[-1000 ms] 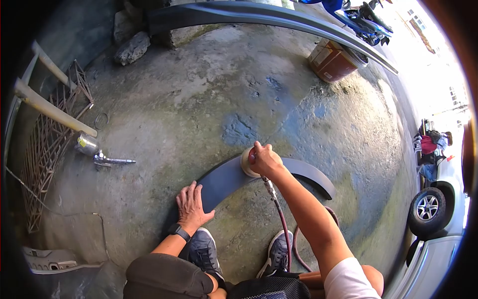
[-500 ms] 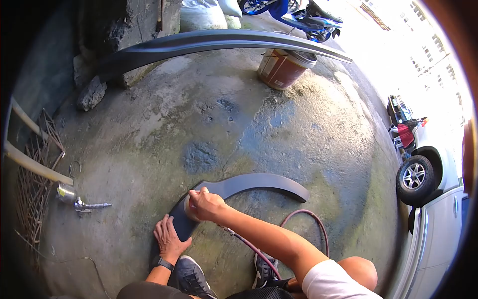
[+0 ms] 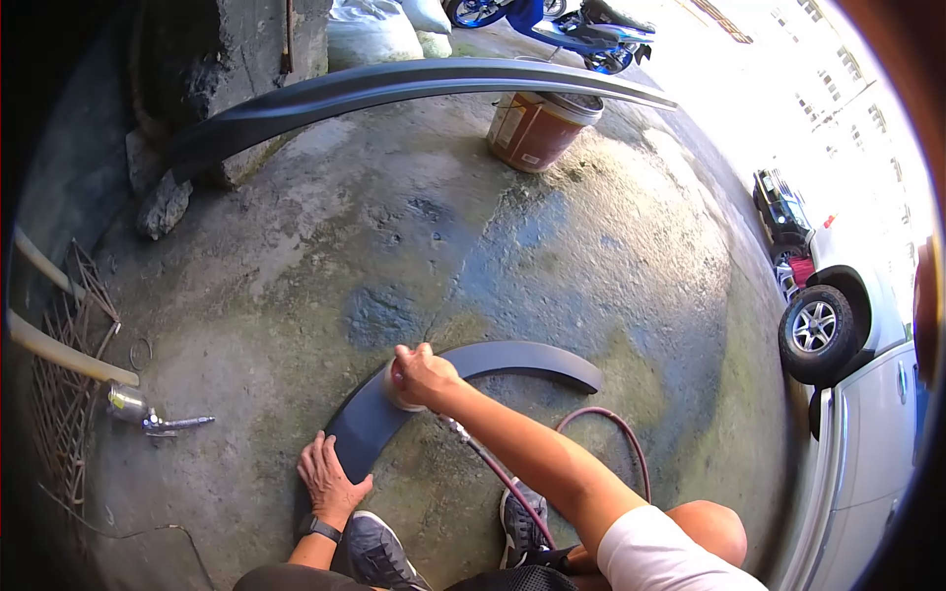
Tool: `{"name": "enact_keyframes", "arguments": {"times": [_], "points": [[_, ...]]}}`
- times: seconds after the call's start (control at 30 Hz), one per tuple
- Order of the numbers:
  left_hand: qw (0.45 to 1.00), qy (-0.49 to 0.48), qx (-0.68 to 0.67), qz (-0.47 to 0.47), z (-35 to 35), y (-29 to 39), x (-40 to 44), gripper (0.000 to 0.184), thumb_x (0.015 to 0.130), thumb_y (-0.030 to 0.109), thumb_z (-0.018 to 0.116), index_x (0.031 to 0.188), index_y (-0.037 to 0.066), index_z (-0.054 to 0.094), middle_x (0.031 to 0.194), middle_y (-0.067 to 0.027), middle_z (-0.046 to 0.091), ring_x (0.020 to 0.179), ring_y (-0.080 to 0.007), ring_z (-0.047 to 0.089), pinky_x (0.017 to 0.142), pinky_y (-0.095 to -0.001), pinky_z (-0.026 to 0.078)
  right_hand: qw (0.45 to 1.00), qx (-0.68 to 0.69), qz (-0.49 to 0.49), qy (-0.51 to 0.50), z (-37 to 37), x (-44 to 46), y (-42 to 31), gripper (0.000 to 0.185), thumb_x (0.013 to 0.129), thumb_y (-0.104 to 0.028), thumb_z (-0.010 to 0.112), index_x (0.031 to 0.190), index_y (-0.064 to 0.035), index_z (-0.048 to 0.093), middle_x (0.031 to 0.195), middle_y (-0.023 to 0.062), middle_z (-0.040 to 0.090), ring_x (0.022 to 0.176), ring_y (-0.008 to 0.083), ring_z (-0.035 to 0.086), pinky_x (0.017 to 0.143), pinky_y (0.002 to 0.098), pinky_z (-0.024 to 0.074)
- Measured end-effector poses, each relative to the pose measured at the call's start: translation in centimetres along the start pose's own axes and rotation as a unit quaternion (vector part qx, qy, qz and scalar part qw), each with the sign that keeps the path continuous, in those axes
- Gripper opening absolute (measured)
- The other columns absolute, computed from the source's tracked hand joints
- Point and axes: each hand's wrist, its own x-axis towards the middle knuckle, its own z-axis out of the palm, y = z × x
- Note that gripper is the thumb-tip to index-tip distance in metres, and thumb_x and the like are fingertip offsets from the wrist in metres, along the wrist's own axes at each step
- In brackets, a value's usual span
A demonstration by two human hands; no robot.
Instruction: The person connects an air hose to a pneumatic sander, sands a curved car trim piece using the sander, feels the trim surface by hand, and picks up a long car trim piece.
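A curved dark grey fender flare (image 3: 370, 428) lies on the concrete floor in front of me. My left hand (image 3: 332, 481) rests at its near left end, fingers spread and touching the edge. My right hand (image 3: 426, 379) is closed around a round, pale tool (image 3: 396, 394) that looks like an air sander, pressed on the flare's upper face. The hand covers most of that tool. A reddish air hose (image 3: 507, 483) with a metal fitting runs from beneath my right forearm toward my shoes.
A second long dark trim piece (image 3: 414, 87) spans from a concrete block to a brown bucket (image 3: 540, 133). On the left floor lie a spray gun (image 3: 168, 424) and rusty metal lattice (image 3: 74, 394). A white car (image 3: 867, 433) stands right, a blue motorbike (image 3: 562, 30) behind.
My right hand and the round tool have slid along the flare, up and to the right, away from my left hand. The left hand stays at the end. The view has shifted slightly.
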Motion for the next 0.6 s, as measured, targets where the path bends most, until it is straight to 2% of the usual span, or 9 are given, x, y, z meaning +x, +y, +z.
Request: {"name": "enact_keyframes", "arguments": {"times": [0.1,0.17,0.33,0.43,0.47,0.6], "points": [[1.000,-0.009,-0.002,-0.009,0.0,-0.1,-0.1,0.099,0.061,0.033,0.092,0.143,0.005,0.044,0.151,-0.0186,0.046,0.139,-0.0406,0.040,0.117,-0.0578,0.031,0.999,0.042,-0.017,-0.024,-0.2,-1.3,-4.6,0.033,0.099,-0.032,0.057,0.121,-0.0076,0.059,0.108,0.0300,0.063,0.092,0.0438,0.074,0.076,0.0500,0.0620],[1.000,-0.002,-0.005,0.000,0.3,-0.3,-0.2,0.099,0.061,0.033,0.092,0.143,0.005,0.044,0.151,-0.0186,0.046,0.140,-0.0405,0.040,0.117,-0.0577,0.031,0.997,0.041,-0.059,-0.035,0.8,-2.1,-5.7,0.035,0.099,-0.032,0.057,0.124,-0.0072,0.057,0.107,0.0284,0.064,0.092,0.0424,0.074,0.075,0.0499,0.0617],[1.000,0.005,-0.009,0.005,0.3,-0.3,-0.2,0.099,0.062,0.032,0.092,0.144,0.005,0.044,0.152,-0.0186,0.045,0.140,-0.0407,0.039,0.118,-0.0574,0.030,0.992,0.033,-0.103,-0.064,0.4,-4.3,-4.3,0.040,0.098,-0.034,0.058,0.126,-0.0054,0.055,0.109,0.0277,0.065,0.093,0.0404,0.074,0.076,0.0489,0.0615],[1.000,0.003,-0.008,0.001,0.1,0.0,-0.2,0.099,0.061,0.032,0.092,0.144,0.005,0.044,0.152,-0.0185,0.046,0.140,-0.0410,0.039,0.118,-0.0574,0.030,0.994,-0.015,-0.061,-0.087,-1.6,-4.8,-1.4,0.044,0.097,-0.036,0.059,0.128,-0.0054,0.053,0.118,0.0280,0.063,0.095,0.0401,0.073,0.077,0.0489,0.0618],[1.000,0.000,-0.007,0.000,-0.1,0.1,-0.2,0.099,0.061,0.032,0.092,0.144,0.005,0.044,0.152,-0.0186,0.045,0.140,-0.0411,0.039,0.118,-0.0574,0.031,0.996,-0.010,-0.018,-0.088,-1.7,-4.5,-0.1,0.043,0.098,-0.035,0.059,0.131,-0.0079,0.051,0.119,0.0274,0.062,0.096,0.0417,0.073,0.077,0.0498,0.0618],[1.000,-0.001,0.000,0.002,0.0,0.0,-0.1,0.098,0.062,0.032,0.091,0.144,0.005,0.044,0.152,-0.0190,0.045,0.139,-0.0413,0.040,0.117,-0.0577,0.032,0.996,0.001,0.057,-0.073,-3.0,-2.6,3.6,0.044,0.095,-0.031,0.065,0.133,-0.0117,0.050,0.118,0.0275,0.060,0.099,0.0444,0.073,0.080,0.0505,0.0619]]}}
